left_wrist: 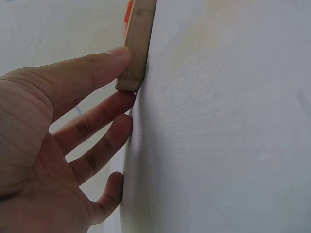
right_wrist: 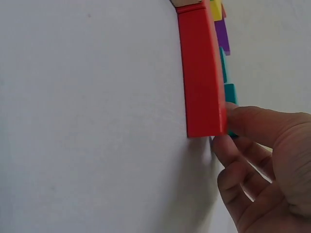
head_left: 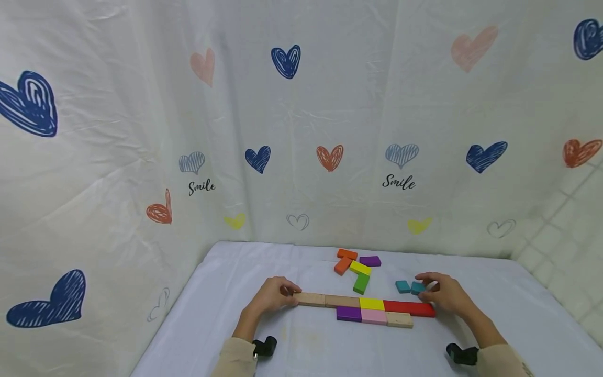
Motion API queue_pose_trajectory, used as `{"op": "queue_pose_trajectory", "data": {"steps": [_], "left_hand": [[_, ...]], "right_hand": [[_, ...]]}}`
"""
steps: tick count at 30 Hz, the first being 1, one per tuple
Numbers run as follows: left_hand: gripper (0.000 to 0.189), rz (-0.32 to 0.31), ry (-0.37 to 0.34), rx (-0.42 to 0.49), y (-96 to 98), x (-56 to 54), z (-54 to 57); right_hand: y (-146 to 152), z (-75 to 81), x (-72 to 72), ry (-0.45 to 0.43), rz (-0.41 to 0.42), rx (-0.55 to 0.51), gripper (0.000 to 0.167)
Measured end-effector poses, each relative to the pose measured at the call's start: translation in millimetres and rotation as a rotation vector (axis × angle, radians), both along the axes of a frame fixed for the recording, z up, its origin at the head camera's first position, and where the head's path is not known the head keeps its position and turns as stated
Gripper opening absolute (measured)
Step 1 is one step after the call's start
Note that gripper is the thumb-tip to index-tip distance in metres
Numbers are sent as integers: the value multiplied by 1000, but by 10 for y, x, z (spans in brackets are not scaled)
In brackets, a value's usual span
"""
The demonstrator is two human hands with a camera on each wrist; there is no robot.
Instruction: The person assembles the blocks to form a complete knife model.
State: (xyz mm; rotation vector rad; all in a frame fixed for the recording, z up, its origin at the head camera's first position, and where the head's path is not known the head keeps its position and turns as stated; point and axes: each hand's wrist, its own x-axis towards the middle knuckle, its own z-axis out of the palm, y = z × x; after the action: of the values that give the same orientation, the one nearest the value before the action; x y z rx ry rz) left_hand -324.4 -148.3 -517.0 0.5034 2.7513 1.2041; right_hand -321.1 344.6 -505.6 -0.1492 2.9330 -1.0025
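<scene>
A row of blocks lies across the table. At its left end my left hand pinches a plain wooden block, thumb on it and index fingertip at its end; the other fingers touch the cloth. My right hand has thumb and forefinger around a teal block, just beyond the red block at the row's right end. Another teal block lies to its left. A yellow block sits mid-row. Along the near side are purple, pink and wooden blocks.
Farther back lie loose blocks: two orange, one purple, one yellow and one green. White cloth covers the table. A white curtain with printed hearts hangs behind it.
</scene>
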Motion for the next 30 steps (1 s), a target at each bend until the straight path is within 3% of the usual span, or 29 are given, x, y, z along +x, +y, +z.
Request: {"op": "queue_pose_trajectory", "data": {"steps": [9,16,24,30], "left_hand": [[22,3,9,-7,10,11,4],[22,-3,3,2,5,11,13],[23,-2,0,3,1,7,21],[22,3,-8,1,9,10,20]], "right_hand": [[17,218,180,17,38,31,45],[92,291,336,19,115,17,42],[79,265,526,-25,201,-47,40],[-19,172,598,-60,202,-40,39]]}}
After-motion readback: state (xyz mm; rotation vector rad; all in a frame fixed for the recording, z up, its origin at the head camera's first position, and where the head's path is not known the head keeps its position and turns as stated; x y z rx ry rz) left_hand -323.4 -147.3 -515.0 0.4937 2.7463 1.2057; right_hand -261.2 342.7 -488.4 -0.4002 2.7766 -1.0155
